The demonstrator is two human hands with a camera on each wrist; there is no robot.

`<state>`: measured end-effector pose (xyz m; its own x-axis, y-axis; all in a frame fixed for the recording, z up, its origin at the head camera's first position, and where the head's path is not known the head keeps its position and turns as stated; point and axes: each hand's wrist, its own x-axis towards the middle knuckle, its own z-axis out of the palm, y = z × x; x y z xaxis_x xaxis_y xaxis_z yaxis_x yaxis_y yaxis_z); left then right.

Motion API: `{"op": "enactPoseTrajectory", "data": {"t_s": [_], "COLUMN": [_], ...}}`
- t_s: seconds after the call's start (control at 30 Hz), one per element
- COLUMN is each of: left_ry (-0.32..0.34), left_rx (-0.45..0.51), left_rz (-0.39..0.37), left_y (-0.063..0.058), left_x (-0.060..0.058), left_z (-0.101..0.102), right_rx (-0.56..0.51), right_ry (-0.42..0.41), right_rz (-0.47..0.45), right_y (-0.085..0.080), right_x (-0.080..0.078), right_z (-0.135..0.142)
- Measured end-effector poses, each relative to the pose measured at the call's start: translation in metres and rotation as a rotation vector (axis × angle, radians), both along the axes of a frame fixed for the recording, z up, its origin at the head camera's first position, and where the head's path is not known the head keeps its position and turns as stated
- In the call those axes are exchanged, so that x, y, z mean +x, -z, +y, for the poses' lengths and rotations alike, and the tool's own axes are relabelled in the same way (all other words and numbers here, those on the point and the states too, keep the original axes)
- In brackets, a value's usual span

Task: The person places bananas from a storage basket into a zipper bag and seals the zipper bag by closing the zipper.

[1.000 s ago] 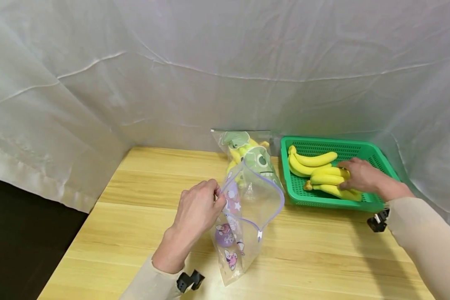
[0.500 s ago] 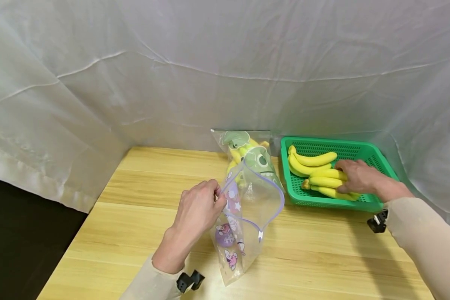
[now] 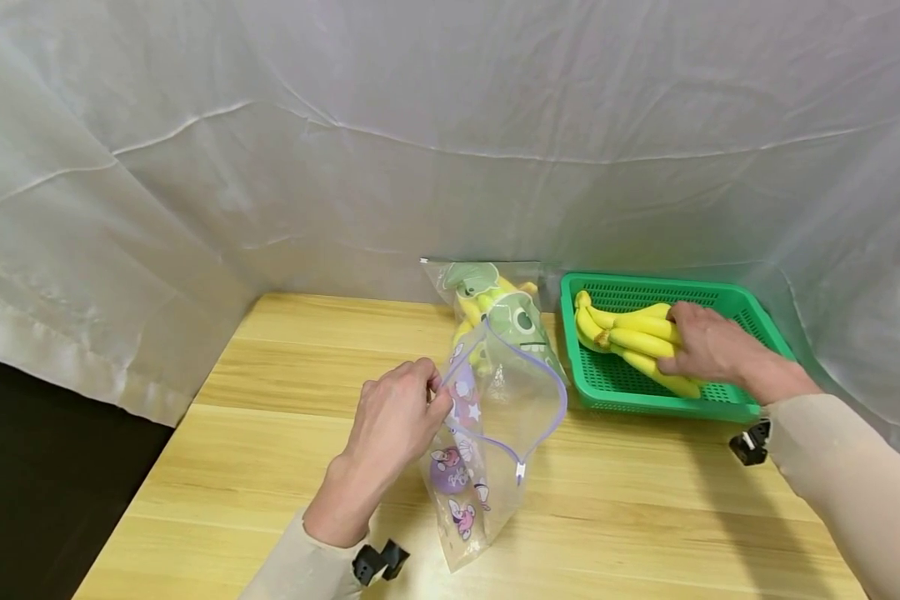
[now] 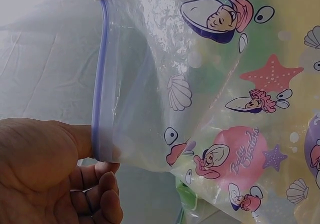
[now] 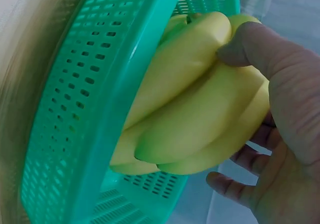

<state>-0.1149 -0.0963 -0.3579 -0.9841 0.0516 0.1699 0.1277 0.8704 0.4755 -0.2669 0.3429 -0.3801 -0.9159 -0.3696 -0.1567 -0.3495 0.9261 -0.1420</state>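
Observation:
My left hand (image 3: 393, 425) pinches the rim of a clear slider zip bag (image 3: 495, 492) between thumb and fingers. The bag has a purple zip and printed shells and starfish; its mouth gapes toward the right. In the left wrist view, the thumb lies behind the zip corner of the bag (image 4: 170, 134). My right hand (image 3: 712, 342) grips a bunch of bananas (image 3: 641, 342) inside the green basket (image 3: 660, 407). Seen from the right wrist, the thumb presses on the bunch (image 5: 200, 109) and the fingers reach round its far side. More bananas (image 3: 588, 321) lie partly behind this bunch.
Behind the open bag lies another clear bag (image 3: 528, 321) with a green cartoon print and yellow things inside. Both bags and the basket are on a wooden table (image 3: 285, 350). A grey curtain (image 3: 420, 167) hangs along the back and sides.
My right hand has shifted the gripped banana bunch left within the basket, and it now overlaps the other bananas. My left hand and the bag stay nearly still.

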Motion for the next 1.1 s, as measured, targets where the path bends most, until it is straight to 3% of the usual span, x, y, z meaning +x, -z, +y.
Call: {"op": "enactPoseTrajectory", "data": {"t_s": [0.6,1.1], "left_ry": [0.005,0.008], "left_rx": [0.018,0.050], "left_rz": [0.010,0.011], "left_y": [-0.001,-0.002], "left_x": [0.000,-0.001], "left_z": [0.000,0.005], "right_rx": [0.095,-0.005], "right_ry": [0.003,-0.015], "right_rz": [0.115,0.205], "right_y": [-0.023,-0.089], "right_x": [0.007,0.044], "right_z": [-0.028,-0.081]}}
